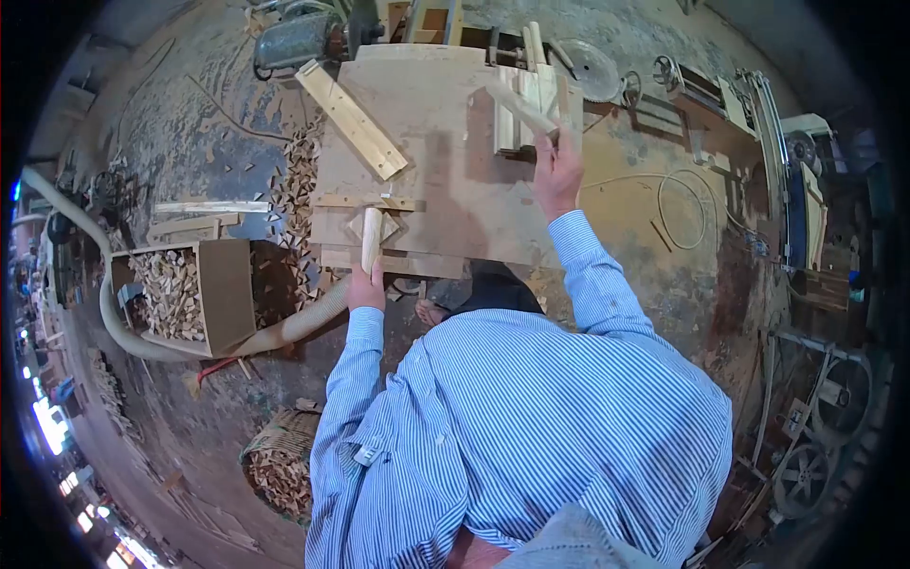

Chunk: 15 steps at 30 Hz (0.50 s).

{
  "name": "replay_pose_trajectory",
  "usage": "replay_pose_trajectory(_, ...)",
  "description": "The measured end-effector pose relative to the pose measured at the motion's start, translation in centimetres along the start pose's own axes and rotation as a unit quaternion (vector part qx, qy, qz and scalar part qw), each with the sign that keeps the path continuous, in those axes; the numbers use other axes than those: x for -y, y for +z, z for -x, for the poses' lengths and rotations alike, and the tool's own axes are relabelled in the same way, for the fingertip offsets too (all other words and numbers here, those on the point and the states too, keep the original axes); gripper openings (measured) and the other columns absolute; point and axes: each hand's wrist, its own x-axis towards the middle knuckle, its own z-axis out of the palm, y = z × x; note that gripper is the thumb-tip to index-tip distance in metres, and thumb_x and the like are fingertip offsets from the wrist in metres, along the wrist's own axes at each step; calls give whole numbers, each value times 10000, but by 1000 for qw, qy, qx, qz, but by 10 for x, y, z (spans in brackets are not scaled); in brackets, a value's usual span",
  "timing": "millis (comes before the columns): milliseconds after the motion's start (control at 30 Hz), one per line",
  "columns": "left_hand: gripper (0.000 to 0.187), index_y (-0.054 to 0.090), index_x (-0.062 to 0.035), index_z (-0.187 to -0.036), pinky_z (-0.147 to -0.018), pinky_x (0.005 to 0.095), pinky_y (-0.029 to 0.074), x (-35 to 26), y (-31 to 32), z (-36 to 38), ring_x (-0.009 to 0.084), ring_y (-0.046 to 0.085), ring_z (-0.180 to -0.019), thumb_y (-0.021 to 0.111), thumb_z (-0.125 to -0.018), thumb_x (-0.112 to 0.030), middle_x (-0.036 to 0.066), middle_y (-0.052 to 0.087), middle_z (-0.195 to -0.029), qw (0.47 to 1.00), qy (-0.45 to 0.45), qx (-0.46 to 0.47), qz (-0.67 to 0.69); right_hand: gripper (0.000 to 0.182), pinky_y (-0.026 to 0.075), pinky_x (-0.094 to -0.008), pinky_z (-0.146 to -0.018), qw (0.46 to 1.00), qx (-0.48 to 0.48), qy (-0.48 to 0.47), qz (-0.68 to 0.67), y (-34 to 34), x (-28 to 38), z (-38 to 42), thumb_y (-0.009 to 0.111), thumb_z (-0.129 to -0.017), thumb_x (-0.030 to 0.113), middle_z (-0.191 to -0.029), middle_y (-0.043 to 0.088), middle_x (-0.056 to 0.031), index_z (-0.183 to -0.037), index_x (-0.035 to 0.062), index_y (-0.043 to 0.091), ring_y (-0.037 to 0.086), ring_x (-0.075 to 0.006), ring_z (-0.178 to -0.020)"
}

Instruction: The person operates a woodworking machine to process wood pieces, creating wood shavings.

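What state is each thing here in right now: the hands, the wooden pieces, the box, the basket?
Left hand: closed around a short wooden stick, held upright on the work board.
Right hand: gripping a longer wooden strip, lifted and tilted.
Stack of strips: lying on the board.
Cardboard box: open, full of wood offcuts.
Woven basket: holding wood scraps.

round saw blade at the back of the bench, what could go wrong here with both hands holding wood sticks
The right hand, lifting a pale wooden stick off the stack of cut sticks, is close to the exposed round saw blade; a slip could bring it nearer. The left hand holds a short pale wooden piece by its end over the plywood bench top, where it might twist.
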Motion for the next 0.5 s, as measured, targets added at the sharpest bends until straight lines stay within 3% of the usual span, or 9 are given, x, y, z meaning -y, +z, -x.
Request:
replay_pose_trajectory(133,644,570,1,-1189,-813,613,513,7,3,-2,523,665,-929,515,-995,-611,319,697,-966,1000,-8,-1,5,391,509,-315,-658,992,-19,-51,-117,58,0,-3,681,-986,227,-866,659,-140,-1309,20,608,631,-231,-714)
replay_pose_trajectory(167,651,574,-4,-1205,-796,615,520,9,5,-3,528,671,-905,528,-986,-615,323,699,-937,1000,4,-15,12,381,523,-329,-678,995,31,-70,-68,71,9,-2,672,-990,224,-915,662,-143,-1307,22,608,634,-237,-744)
replay_pose_trajectory(200,616,612,36,-1042,-791,585,508,1,-1,0,523,656,-913,554,-997,-576,333,683,-935,999,-7,-17,28,371,537,-344,-698,993,79,-89,-18,84,18,-1,663,-995,222,-964,665,-146,-1304,24,608,637,-244,-773)
replay_pose_trajectory(233,624,598,14,-1111,-794,593,516,4,0,-1,522,664,-913,543,-991,-596,326,692,-938,1000,-6,-14,25,371,571,-388,-790,986,110,-114,-56,102,24,-2,664,-982,201,-1107,673,-168,-1308,33,605,678,-290,-910)
replay_pose_trajectory(267,641,583,-9,-1180,-798,601,525,6,1,-2,521,672,-914,532,-985,-617,320,700,-940,1000,-4,-11,22,371,571,-388,-790,984,118,-119,-67,120,27,-6,664,-982,201,-1107,673,-168,-1308,33,605,678,-290,-910)
replay_pose_trajectory(367,645,584,0,-1129,-797,593,526,-8,-14,4,515,672,-911,533,-981,-626,319,696,-927,1000,-23,3,13,430,537,-447,-994,949,187,-250,46,190,-13,-19,680,-943,175,-1356,611,-190,-1350,66,589,630,-383,-1188)
replay_pose_trajectory(500,633,584,19,-1035,-783,590,523,-7,-15,5,507,671,-895,535,-987,-611,314,691,-909,1000,-11,0,20,433,510,-446,-1037,915,266,-297,64,249,-28,-34,682,-935,164,-1386,589,-196,-1342,46,588,618,-395,-1201)
